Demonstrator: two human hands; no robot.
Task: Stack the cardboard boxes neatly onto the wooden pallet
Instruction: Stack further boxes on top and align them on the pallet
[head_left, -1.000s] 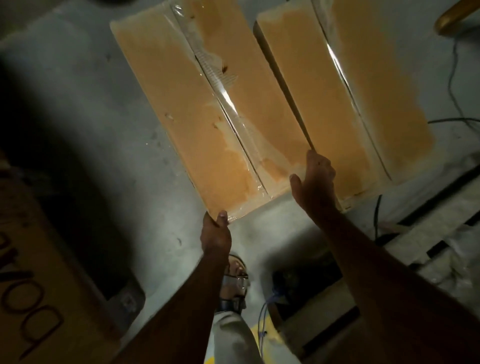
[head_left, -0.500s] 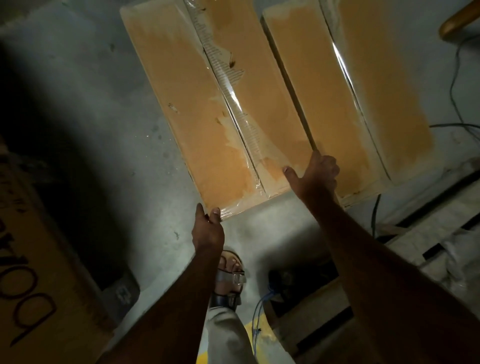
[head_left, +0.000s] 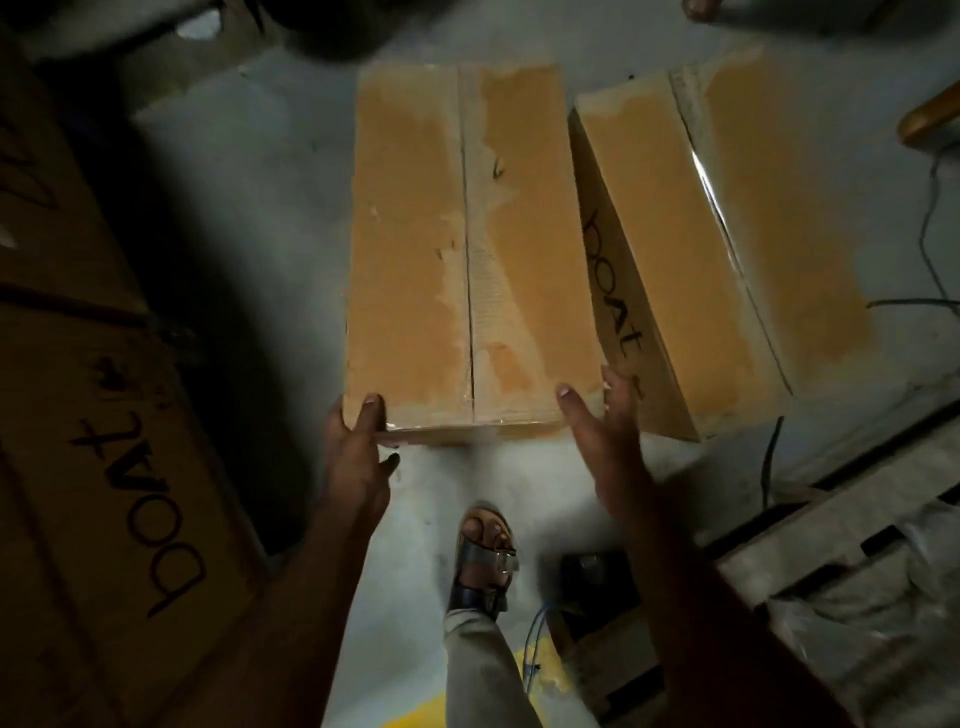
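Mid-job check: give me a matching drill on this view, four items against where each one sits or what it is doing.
Items:
1. left hand
2. right hand
3. second box
4. sandalled foot

States:
A. lies on the floor to the right, untouched
B. stands on the floor below the held box
C. grips the near left corner of the centre box
D. fingers spread along the centre box's near right corner

Pairs: 1-C, 2-D, 3-A, 4-B
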